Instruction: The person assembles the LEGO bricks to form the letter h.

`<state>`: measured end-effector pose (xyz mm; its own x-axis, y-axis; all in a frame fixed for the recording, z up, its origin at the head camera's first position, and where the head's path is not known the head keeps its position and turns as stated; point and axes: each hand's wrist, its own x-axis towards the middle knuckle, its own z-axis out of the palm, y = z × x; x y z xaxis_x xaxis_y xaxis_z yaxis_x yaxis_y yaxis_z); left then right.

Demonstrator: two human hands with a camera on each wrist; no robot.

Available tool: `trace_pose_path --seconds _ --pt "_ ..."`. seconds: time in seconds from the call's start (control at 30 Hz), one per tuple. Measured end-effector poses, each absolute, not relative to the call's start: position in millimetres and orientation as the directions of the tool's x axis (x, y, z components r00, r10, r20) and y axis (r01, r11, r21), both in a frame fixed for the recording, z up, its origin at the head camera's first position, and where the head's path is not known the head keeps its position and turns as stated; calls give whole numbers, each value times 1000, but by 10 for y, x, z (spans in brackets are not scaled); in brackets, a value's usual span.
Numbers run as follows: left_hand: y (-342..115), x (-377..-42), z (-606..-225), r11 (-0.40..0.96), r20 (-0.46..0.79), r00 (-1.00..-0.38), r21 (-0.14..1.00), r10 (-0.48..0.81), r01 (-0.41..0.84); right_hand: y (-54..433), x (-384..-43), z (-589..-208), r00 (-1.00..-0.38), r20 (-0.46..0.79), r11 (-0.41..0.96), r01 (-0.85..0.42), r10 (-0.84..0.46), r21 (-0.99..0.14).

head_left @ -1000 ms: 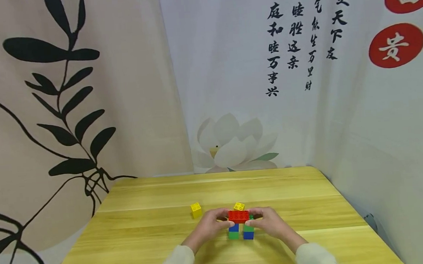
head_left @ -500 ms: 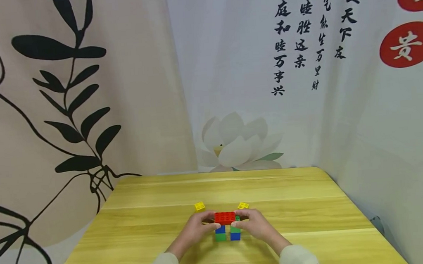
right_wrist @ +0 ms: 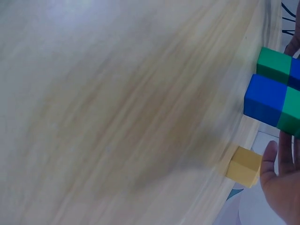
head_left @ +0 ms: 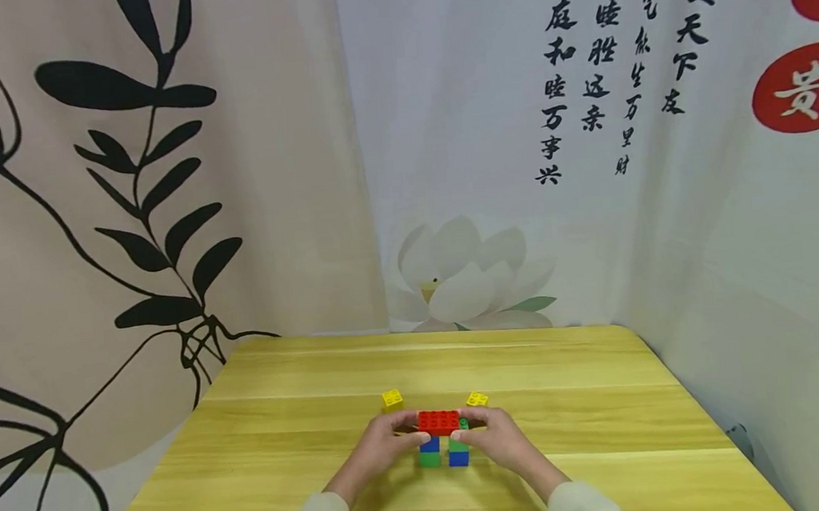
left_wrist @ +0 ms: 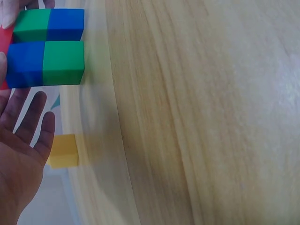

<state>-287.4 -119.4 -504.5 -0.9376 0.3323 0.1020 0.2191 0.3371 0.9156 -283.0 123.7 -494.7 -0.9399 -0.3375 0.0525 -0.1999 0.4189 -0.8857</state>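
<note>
In the head view a red brick [head_left: 439, 422] bridges two short columns of bricks. The left column has a blue brick [head_left: 430, 444] over a green brick [head_left: 430, 460]; the right has a green brick [head_left: 458, 445] over a blue brick [head_left: 458, 459]. My left hand [head_left: 388, 442] pinches the red brick's left end between thumb and fingers. At the right end, my right hand [head_left: 493, 435] holds the assembly the same way, beside a green studded corner. Both wrist views show the columns side by side with a gap. Whether their undersides touch the table cannot be told.
Two yellow bricks stand behind the hands on the wooden table [head_left: 286, 426]: one yellow brick [head_left: 392, 400] at the left, another yellow brick [head_left: 477, 398] at the right. A printed curtain [head_left: 288, 177] hangs beyond the table's far edge.
Both hands have shifted the brick assembly left relative to the yellow bricks, mostly in the first half second. Their grip looks the same. The head view has turned slightly left.
</note>
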Motion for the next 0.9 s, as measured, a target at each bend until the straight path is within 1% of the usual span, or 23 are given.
trace_pose_path --seconds 0.33,0.53,0.67,0.9 --pt "-1204 -2857 -5009 322 66 -942 930 328 177 1234 -2809 -4939 -944 61 402 -196 -326 -895" --pt "-1216 -2878 -5032 326 66 -941 928 331 180 1282 -2829 -4874 -950 105 380 -217 -295 -899" --pt "-1223 -2896 -5050 335 50 -944 928 326 165 1360 -2882 -4819 -961 140 378 -226 -240 -898" --pt "-1219 -2892 -5044 345 35 -946 926 321 151 1537 -3011 -4756 -975 207 386 -222 -81 -896"
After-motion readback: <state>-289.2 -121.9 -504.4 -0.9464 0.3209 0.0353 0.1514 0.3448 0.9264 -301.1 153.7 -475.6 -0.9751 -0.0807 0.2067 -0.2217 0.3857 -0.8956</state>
